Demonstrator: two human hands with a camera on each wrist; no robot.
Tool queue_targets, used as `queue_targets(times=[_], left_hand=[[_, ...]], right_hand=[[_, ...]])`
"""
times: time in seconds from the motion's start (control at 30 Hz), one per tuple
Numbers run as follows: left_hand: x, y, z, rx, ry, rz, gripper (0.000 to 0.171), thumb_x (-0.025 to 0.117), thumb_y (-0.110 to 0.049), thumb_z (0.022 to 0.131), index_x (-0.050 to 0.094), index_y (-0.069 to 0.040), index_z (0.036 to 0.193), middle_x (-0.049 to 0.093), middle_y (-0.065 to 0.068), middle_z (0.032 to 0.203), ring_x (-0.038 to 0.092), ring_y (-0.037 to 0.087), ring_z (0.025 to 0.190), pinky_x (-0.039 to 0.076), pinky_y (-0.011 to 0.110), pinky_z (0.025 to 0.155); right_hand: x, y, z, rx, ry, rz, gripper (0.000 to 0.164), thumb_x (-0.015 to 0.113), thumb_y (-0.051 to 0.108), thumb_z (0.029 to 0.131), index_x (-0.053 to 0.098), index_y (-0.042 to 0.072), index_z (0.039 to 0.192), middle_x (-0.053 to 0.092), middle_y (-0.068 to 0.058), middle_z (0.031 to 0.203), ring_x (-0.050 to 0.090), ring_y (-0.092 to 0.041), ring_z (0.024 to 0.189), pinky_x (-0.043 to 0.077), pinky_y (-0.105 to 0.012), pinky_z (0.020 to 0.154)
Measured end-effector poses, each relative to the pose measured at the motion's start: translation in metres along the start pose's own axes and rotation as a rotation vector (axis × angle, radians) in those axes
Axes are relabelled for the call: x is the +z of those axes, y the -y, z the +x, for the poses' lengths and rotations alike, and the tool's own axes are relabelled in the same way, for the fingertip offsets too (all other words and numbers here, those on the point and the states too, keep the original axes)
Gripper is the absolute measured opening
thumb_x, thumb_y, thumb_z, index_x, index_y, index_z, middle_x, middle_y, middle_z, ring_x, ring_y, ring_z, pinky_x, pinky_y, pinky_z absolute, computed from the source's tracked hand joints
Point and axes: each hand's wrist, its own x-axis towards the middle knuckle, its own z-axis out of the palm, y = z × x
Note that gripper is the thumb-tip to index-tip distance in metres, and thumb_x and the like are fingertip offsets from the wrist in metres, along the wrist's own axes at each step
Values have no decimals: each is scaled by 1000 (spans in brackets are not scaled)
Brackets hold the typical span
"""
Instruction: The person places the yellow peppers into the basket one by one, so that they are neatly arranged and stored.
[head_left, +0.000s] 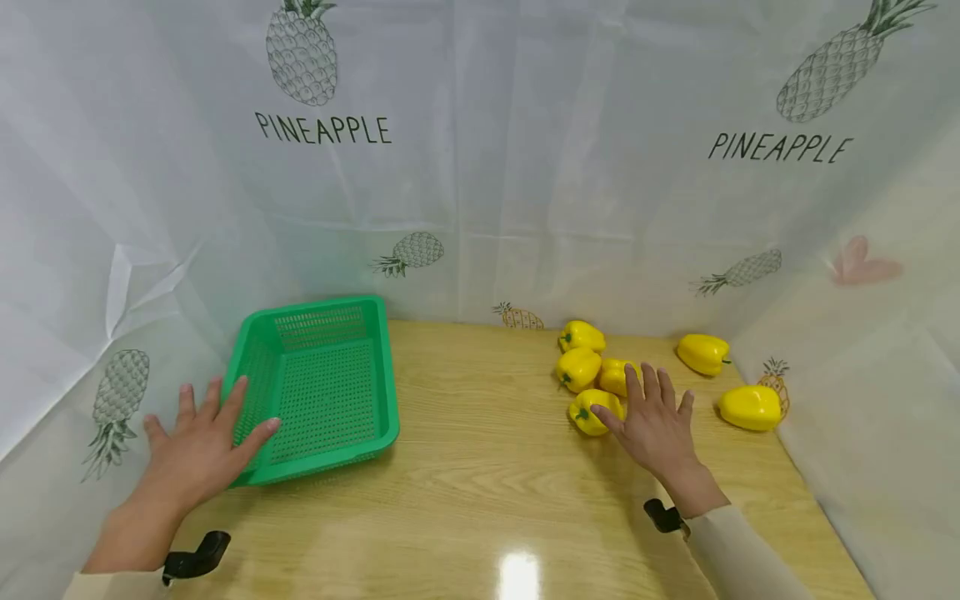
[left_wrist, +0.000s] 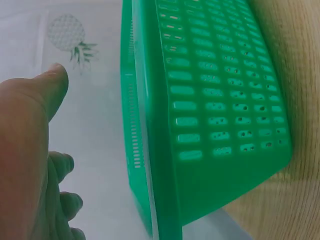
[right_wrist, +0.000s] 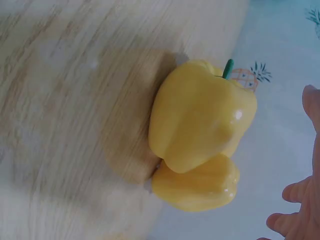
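A green perforated plastic basket (head_left: pixel 330 392) sits on the left of the table. My left hand (head_left: pixel 197 454) hovers over its near left corner, fingers spread, holding nothing; the left wrist view has the basket wall (left_wrist: pixel 215 125) beside the thumb. Over on the right, my right hand (head_left: pixel 660 429) is held above the table with fingers extended and nothing in them. Close by its thumb lies a yellow bell pepper (head_left: pixel 592 412), one of several grouped together. The right wrist view shows a pepper (right_wrist: pixel 200 115) with a green stem, apart from the fingers, and another pepper (right_wrist: pixel 197 187) behind it.
Two more yellow peppers lie at the right, one farther back (head_left: pixel 702 354) and one nearer (head_left: pixel 750 408) against the side sheet. White sheeting (head_left: pixel 525 167) with pineapple prints encloses the back and sides of the wooden table (head_left: pixel 465 467).
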Motion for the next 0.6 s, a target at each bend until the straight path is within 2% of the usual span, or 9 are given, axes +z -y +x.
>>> queue_targets(times=[0.17,0.4,0.6], left_hand=[[-1,9,2,-33,28,-2,96,40,-69,106,1,-8,170,3,42,167,-11,72,146,-10,99,93],[0,23,3,-57,14,9,96,39,-67,107,2,-4,169,2,43,166,-12,71,148,-10,99,95],[3,28,4,-71,6,4,94,37,-65,109,2,-1,168,2,43,166,-12,69,149,-13,97,97]], right_hand=[[1,3,5,-13,-4,-9,100,46,75,101,23,3,167,19,-32,170,11,-58,157,2,-88,114],[7,12,22,-52,0,-54,100,48,75,101,25,5,168,19,-30,171,11,-56,158,1,-87,115],[12,39,42,-106,18,-59,98,49,74,101,24,6,168,18,-28,172,11,-53,159,0,-86,117]])
